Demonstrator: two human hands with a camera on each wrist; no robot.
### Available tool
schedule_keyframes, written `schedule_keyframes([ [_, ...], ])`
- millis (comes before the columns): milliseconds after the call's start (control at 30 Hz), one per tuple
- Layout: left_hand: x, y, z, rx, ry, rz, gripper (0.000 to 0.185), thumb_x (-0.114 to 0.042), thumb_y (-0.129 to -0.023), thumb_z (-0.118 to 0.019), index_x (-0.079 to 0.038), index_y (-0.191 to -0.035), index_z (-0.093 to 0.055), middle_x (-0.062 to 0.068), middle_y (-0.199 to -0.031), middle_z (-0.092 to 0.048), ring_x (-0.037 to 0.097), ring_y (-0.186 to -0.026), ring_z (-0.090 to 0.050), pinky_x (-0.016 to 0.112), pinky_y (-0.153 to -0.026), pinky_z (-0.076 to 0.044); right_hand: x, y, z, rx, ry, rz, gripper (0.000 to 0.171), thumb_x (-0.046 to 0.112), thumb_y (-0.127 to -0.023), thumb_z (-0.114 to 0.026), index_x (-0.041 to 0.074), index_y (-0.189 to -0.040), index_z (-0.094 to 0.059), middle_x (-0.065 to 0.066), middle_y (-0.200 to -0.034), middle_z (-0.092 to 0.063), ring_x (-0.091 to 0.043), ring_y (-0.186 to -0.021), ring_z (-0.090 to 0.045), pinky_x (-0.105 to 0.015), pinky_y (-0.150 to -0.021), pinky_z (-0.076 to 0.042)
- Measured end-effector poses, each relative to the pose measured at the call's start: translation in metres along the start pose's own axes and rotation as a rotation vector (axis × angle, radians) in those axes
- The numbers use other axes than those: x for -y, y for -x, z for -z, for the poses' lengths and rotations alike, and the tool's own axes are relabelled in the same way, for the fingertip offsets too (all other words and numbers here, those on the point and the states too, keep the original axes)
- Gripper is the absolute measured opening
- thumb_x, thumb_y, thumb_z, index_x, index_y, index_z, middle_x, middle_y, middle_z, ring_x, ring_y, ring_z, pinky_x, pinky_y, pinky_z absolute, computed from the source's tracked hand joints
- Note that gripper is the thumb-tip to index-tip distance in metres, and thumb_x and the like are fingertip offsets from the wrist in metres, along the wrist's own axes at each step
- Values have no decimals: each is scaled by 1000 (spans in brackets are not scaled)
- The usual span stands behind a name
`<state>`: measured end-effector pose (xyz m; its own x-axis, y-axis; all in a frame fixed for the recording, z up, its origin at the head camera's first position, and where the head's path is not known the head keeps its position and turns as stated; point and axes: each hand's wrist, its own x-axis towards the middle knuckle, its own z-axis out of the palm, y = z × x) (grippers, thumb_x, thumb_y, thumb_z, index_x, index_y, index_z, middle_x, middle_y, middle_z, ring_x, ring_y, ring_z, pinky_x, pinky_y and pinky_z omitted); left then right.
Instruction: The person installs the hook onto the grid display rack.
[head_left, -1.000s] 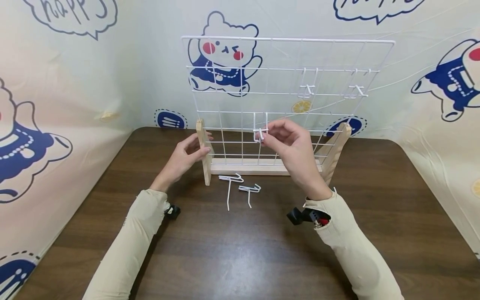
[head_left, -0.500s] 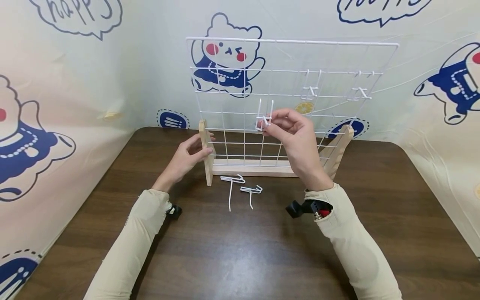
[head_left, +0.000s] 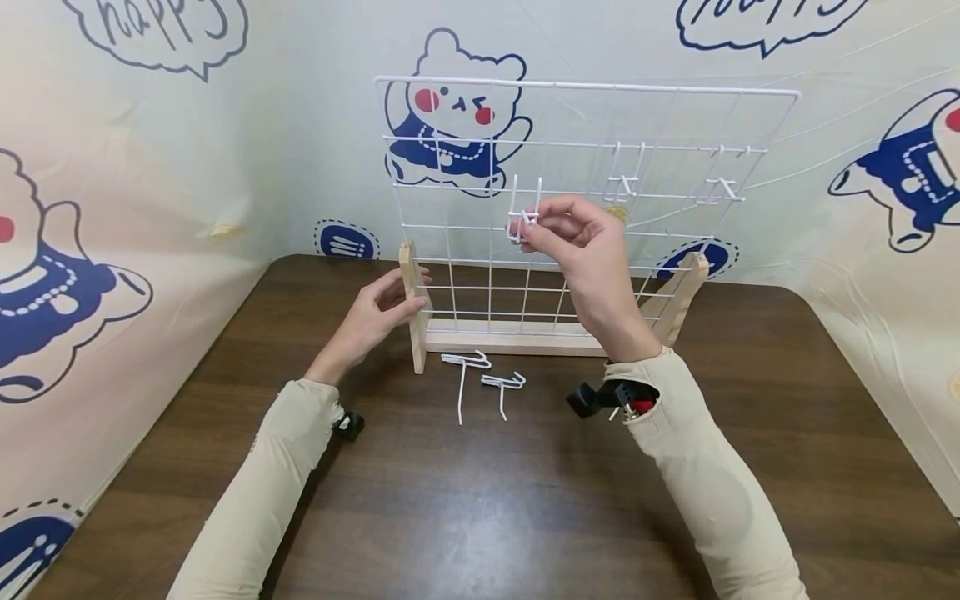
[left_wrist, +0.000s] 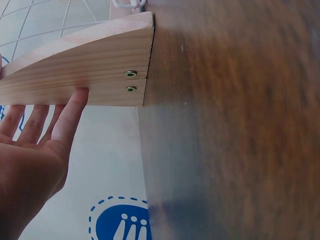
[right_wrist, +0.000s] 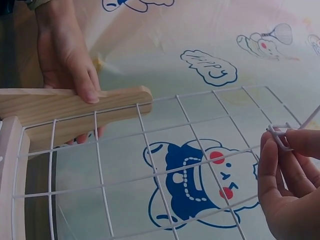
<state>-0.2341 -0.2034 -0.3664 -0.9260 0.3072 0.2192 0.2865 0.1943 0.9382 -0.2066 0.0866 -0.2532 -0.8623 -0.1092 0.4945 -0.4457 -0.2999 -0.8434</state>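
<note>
My right hand [head_left: 596,258] pinches a white wire hook [head_left: 522,218] between thumb and fingertips, its two prongs pointing up in front of the wire grid panel [head_left: 585,86]. In the right wrist view, the same hook [right_wrist: 280,135] is partly covered by the fingers. At the left end of the rack, my left hand [head_left: 375,312] grips the wooden side support [head_left: 414,308], the thumb on one side and the other fingers behind. Seen from the left wrist, the support [left_wrist: 100,65] shows two metal screws. Two more hooks, one longer [head_left: 462,375] and one shorter [head_left: 503,385], lie on the table before the rack.
Two hooks hang on the grid's upper right, one at the middle right [head_left: 621,183] and one near the edge [head_left: 722,185]. A second wooden support [head_left: 684,292] and a wooden base bar [head_left: 517,342] carry the panel. A printed cloth stands behind the brown table [head_left: 480,500].
My right hand has lifted the hook from the grid's lower rows to a higher level. The left hand keeps its place on the support. The view has shifted slightly.
</note>
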Motion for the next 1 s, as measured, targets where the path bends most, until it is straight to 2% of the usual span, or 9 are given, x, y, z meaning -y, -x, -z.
schedule_keyframes([
  [100, 1, 0, 0, -4, 0, -1, 46, -14, -97, -65, -8, -141, -51, 14, -141, -55, 30, -125, -54, 41, -95, -54, 0, -3, -2, -1, 14, 4, 11, -7, -88, -70, -1, -97, -68, -10, -89, -75, -20, -81, -71, -31, -80, -58],
  [333, 26, -7, 6, -27, 13, -13, 47, -15, -97, -66, -12, -141, -52, 12, -140, -57, 28, -123, -55, 34, -88, -57, 2, -14, -8, -11, -14, 17, 9, -8, -89, -68, -6, -97, -68, -11, -89, -75, -23, -83, -72, -31, -79, -58],
  [400, 29, -7, 6, -28, 6, -12, 46, -17, -97, -67, -14, -141, -53, 10, -139, -58, 26, -122, -56, 33, -88, -57, 3, -16, -9, -17, -11, 17, 8, -7, -89, -69, -5, -97, -68, -11, -90, -75, -24, -83, -72, -31, -79, -58],
  [567, 30, -7, 5, -25, 14, -22, 44, -20, -97, -67, -17, -139, -55, 8, -137, -59, 24, -120, -57, 34, -88, -57, 6, -22, -9, -43, -32, 30, 8, -7, -89, -69, -2, -95, -70, -11, -89, -75, -23, -82, -71, -30, -78, -58],
  [1000, 26, -8, 3, -14, 19, -32, 44, -20, -97, -67, -17, -139, -54, 7, -138, -58, 25, -122, -56, 36, -89, -57, 11, -35, -12, -113, -30, 52, 15, -8, -85, -72, -12, -100, -69, -15, -88, -75, -24, -80, -73, -32, -78, -60],
])
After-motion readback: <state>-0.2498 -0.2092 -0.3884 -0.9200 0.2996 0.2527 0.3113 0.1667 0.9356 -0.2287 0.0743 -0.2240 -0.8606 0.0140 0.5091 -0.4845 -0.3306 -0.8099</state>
